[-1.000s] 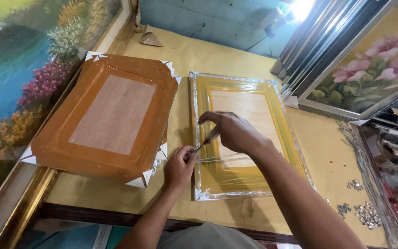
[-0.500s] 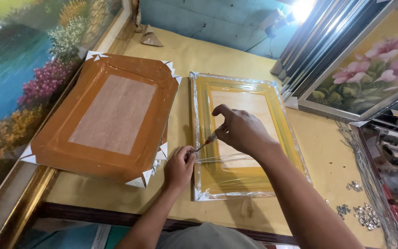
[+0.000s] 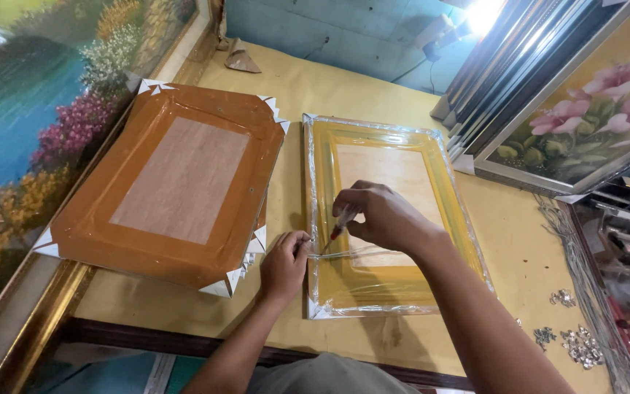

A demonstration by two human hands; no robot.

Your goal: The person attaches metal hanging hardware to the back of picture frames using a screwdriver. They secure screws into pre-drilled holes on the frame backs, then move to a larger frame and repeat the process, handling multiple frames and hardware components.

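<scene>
Yellow plastic-wrapped rectangular picture frame (image 3: 395,219) lies face-down on tabletop (image 3: 315,95). Right hand (image 3: 380,215) grips small red-tipped screwdriver (image 3: 335,233), tip at frame's left edge. Left hand (image 3: 286,263) pinches something tiny there, probably screw. Risk: tip slips, jabs left fingers or tears wrap.

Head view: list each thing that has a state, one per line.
Yellow frame: face down, wrapped in clear film.
Orange frame: face down, wrapped, white corner guards on.
Screwdriver: tilted, tip at the yellow frame's left edge.
Right hand: closed on the screwdriver.
Left hand: fingertips pinched beside the tip.
</scene>
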